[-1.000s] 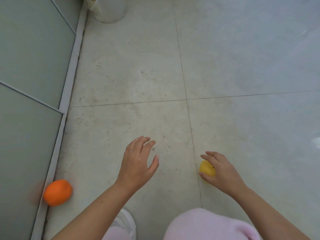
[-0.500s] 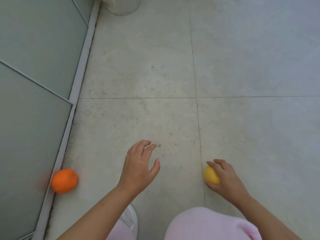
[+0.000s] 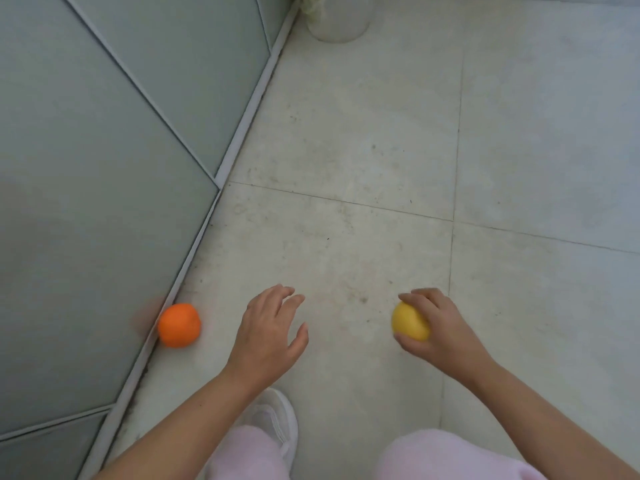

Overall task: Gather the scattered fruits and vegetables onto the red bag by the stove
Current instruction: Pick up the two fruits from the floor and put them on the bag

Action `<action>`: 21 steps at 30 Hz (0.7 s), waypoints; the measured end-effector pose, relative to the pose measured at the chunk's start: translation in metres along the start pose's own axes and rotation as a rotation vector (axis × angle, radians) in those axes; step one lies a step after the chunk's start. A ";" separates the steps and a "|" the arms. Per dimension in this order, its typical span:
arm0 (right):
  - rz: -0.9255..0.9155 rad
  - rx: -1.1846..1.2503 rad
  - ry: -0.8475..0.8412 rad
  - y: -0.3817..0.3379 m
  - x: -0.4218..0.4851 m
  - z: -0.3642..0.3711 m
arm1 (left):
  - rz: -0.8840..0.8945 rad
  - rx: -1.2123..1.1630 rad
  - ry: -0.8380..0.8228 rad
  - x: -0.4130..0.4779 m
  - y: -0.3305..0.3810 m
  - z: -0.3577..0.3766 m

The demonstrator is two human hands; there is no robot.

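Head view, looking down on a pale tiled floor (image 3: 346, 140).

Right hand (image 3: 441, 329), lower right of centre: fingers and thumb curled round a yellow fruit (image 3: 408, 323), the fingers over its top and the thumb beneath its lower edge. The left face of the fruit is exposed. Whether the fruit rests on the floor or is lifted clear of it cannot be told.

Left hand (image 3: 270, 329), lower centre: palm down, fingers loosely spread and slightly bent, thumb set out to the right. It holds nothing and touches no object. Whether it touches the floor cannot be told.

Orange (image 3: 179, 325), lower left: lies on the floor, touching or just beside the pale metal frame (image 3: 242, 126) that runs diagonally from the top centre to the bottom left. It is to the left of the left hand and apart from it. A faint orange reflection shows in the frosted glass panel (image 3: 86, 185) behind it; such panels fill the left of the frame.

Top centre: the base of a white container (image 3: 337, 22) stands on the floor near the frame's far end, cut off by the picture edge.

Bottom edge: a white shoe (image 3: 273, 420) between the two forearms, and pink trousers (image 3: 450, 457) to either side of it.
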State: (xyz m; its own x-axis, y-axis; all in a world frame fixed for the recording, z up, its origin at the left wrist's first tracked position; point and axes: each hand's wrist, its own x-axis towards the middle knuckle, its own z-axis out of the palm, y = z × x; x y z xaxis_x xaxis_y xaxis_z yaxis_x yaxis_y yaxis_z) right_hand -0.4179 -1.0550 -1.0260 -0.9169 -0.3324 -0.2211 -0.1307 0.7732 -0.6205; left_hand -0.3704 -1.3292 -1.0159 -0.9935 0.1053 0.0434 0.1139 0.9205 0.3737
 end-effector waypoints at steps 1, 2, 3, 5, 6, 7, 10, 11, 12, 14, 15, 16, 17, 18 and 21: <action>-0.028 0.003 -0.012 -0.009 0.009 -0.001 | -0.031 0.008 0.009 -0.003 -0.010 -0.002; -0.057 0.004 -0.024 -0.018 0.017 -0.001 | -0.070 0.016 0.019 -0.007 -0.019 -0.003; -0.088 0.003 -0.039 -0.028 0.025 -0.002 | -0.108 0.024 0.030 -0.011 -0.027 -0.004; -0.141 -0.001 -0.084 -0.046 0.040 -0.001 | -0.161 0.032 0.056 -0.019 -0.043 -0.005; -0.161 0.002 -0.107 -0.053 0.047 -0.001 | -0.174 0.038 0.066 -0.023 -0.050 -0.005; -0.183 0.009 -0.122 -0.061 0.053 0.001 | -0.182 0.052 0.073 -0.026 -0.057 -0.006; -0.228 0.042 -0.132 -0.081 0.072 0.008 | -0.216 0.114 0.078 -0.035 -0.080 -0.007; -0.236 0.055 -0.138 -0.088 0.077 0.011 | -0.240 0.127 0.081 -0.037 -0.088 -0.008; -0.243 0.067 -0.146 -0.094 0.082 0.015 | -0.268 0.138 0.084 -0.040 -0.096 -0.007; -0.259 0.088 -0.166 -0.107 0.091 0.023 | -0.321 0.156 0.077 -0.045 -0.110 -0.007; -0.265 0.099 -0.173 -0.113 0.095 0.027 | -0.341 0.162 0.069 -0.048 -0.117 -0.006; -0.270 0.113 -0.178 -0.120 0.099 0.030 | -0.359 0.165 0.060 -0.050 -0.122 -0.005; -0.274 0.127 -0.180 -0.126 0.102 0.033 | -0.381 0.166 0.048 -0.053 -0.127 -0.004; -0.274 0.142 -0.179 -0.131 0.105 0.036 | -0.407 0.166 0.037 -0.055 -0.130 -0.004; -0.255 0.188 -0.172 -0.144 0.110 0.043 | -0.477 0.174 0.024 -0.059 -0.138 -0.001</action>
State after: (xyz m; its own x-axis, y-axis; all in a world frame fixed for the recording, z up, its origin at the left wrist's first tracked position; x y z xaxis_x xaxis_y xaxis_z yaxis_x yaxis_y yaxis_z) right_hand -0.4834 -1.2258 -0.9931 -0.7848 -0.6001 -0.1547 -0.2609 0.5464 -0.7959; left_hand -0.3279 -1.4632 -1.0688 -0.9343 -0.3490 -0.0728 -0.3565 0.9133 0.1970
